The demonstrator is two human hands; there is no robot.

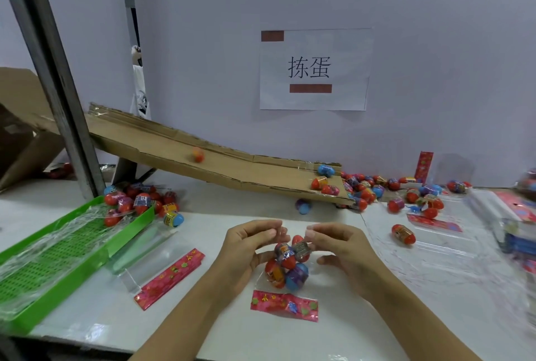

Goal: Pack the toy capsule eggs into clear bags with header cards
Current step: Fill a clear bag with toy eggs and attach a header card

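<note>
Fingers of both my hands are curled and pinch the open top of a clear bag (290, 279), one hand at each side of its mouth. My left hand (249, 247) holds the left edge between thumb and fingertips, and my right hand (339, 247) holds the right edge in the same way; the plastic there is so thin that I cannot see exactly where it ends. Inside the bag sit several toy eggs (285, 263), mostly red, with one blue and purple egg low on the right. The bag stands on the white table (220, 328) between my hands. Its pink header card (284, 305) lies flat at the near end, just in front of the eggs.

To the left lies another pink card (169, 278) on an empty clear bag, and beside it a green tray (52, 259) covered with plastic film. A heap of eggs (139, 201) rests at the far end of this tray. Behind, a cardboard ramp (203, 157) slopes down to the right, with one blurred egg (198, 154) on its middle and a few eggs at its low end. More loose eggs (391, 189) are scattered on the table at the right, and a single red egg (403, 234) lies apart, nearer to me. On the wall hangs a paper sign (314, 69) with two characters.
</note>
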